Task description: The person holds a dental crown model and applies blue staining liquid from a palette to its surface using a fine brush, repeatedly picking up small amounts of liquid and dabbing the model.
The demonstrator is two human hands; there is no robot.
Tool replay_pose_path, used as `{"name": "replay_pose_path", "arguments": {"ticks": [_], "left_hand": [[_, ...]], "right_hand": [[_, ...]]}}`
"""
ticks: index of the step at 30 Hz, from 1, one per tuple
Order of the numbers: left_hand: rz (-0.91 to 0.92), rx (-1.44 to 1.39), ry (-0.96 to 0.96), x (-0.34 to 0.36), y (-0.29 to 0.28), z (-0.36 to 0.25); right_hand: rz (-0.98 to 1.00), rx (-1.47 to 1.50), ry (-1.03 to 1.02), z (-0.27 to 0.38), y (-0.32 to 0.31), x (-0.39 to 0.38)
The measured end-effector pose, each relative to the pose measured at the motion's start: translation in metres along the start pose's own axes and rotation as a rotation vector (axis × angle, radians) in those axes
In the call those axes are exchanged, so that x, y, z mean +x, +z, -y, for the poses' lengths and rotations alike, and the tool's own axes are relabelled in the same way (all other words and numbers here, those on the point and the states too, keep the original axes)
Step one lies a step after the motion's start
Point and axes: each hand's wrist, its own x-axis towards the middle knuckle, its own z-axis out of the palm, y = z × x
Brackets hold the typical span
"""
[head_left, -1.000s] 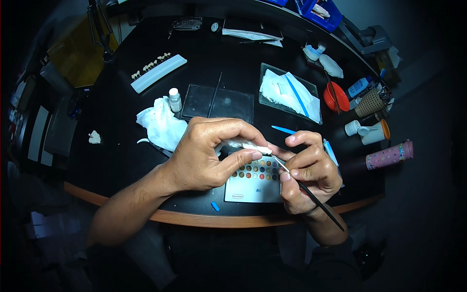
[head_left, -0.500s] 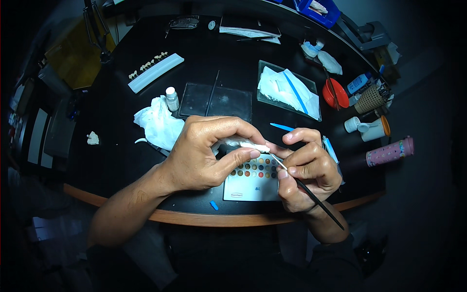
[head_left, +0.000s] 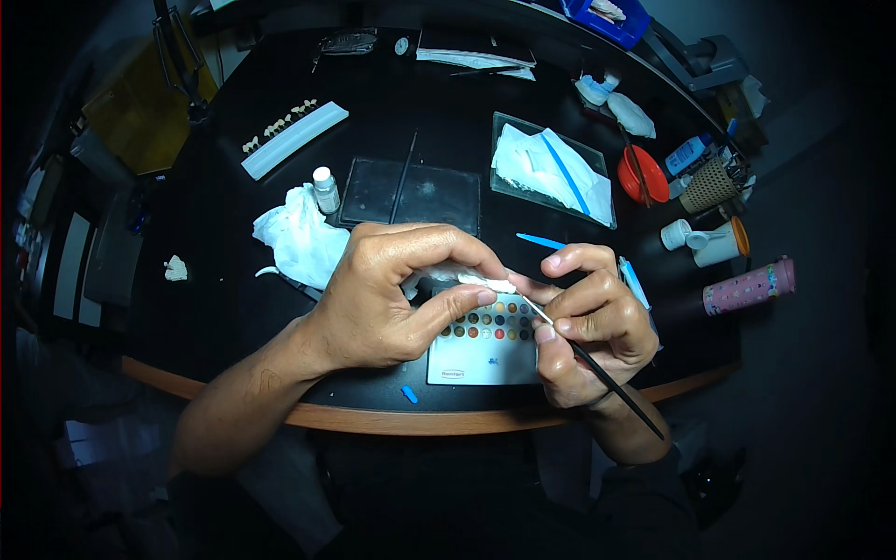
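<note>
My left hand point(head_left: 397, 294) pinches a small white piece point(head_left: 487, 282) between thumb and fingers; its exact kind is not clear. From the right, my right hand point(head_left: 597, 322) grips a thin paintbrush point(head_left: 611, 385) with a black handle and a pale metal neck. The brush tip meets or nearly meets the white piece; contact is too small to tell. Fingers of my right hand reach close to the left fingertips. Beneath both hands lies a white palette point(head_left: 481, 362) with rows of coloured round pans, partly covered by the hands.
Crumpled white tissue point(head_left: 303, 238) and a small bottle point(head_left: 326, 190) lie left of a dark flat case point(head_left: 448, 196) bearing another brush. A glass tray point(head_left: 499, 187), red bowl point(head_left: 644, 175), white cups point(head_left: 717, 247) and pink bottle point(head_left: 749, 286) stand right. A tooth shade holder point(head_left: 296, 140) lies far left.
The brush's handle end has shifted very slightly to the right. Both hands otherwise keep the same grip and place, and the whole view has moved a little.
</note>
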Motion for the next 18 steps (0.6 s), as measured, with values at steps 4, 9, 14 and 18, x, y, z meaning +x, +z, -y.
{"name": "replay_pose_path", "arguments": {"ticks": [4, 9, 14, 18], "left_hand": [[0.000, 0.006, -0.009, -0.0010, -0.0005, -0.0008], [-0.004, 0.002, -0.006, -0.0014, -0.0003, 0.0006], [-0.009, -0.002, -0.004, -0.0009, 0.0010, 0.0008], [-0.005, 0.005, -0.008, -0.0006, 0.0009, 0.0004]], "right_hand": [[0.010, 0.006, -0.020, 0.0000, 0.0005, 0.0015], [0.018, -0.002, -0.010, 0.0014, 0.0004, 0.0013], [0.010, 0.005, -0.006, 0.0003, -0.0005, 0.0006], [0.005, 0.008, 0.003, 0.0001, -0.0004, -0.0005]]}}
